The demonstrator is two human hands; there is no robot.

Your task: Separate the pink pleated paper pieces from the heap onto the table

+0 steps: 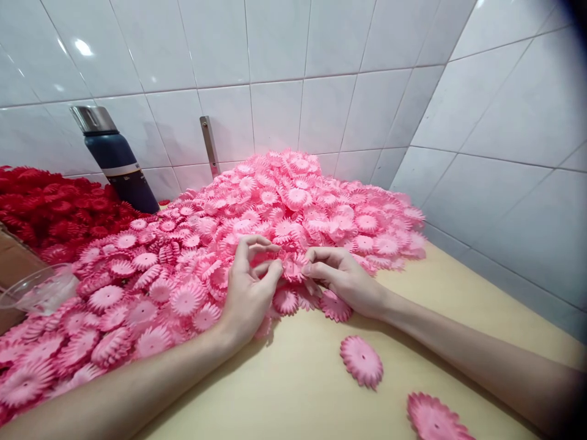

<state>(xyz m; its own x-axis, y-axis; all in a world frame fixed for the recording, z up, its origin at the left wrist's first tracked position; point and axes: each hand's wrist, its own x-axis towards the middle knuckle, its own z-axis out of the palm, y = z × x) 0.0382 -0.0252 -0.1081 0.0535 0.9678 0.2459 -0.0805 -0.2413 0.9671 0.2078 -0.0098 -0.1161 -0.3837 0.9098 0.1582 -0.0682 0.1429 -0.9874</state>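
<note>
Between my two hands is a pink fabric flower petal piece (pixel 292 267), round with a scalloped edge. The fingers of my left hand (pixel 251 284) pinch its left side, thumb and forefinger close together. My right hand (pixel 345 278) grips the right edge between thumb and fingers. Right behind and around both hands rises a large heap of similar pink petal pieces (pixel 293 198). One loose petal piece (pixel 336 305) lies under my right hand. Nearer to me on the table are two more, a petal piece (pixel 362 362) and a darker-edged petal piece (pixel 436 418).
A dark blue bottle (pixel 120 165) with a steel cap stands tilted in view at the back left. Beside it is a pile of red petal pieces (pixel 59 208). A clear plastic container (pixel 43 290) and a cardboard box (pixel 21 260) sit at the left. White tiled walls (pixel 275 49) bound the yellow table (pixel 284 391).
</note>
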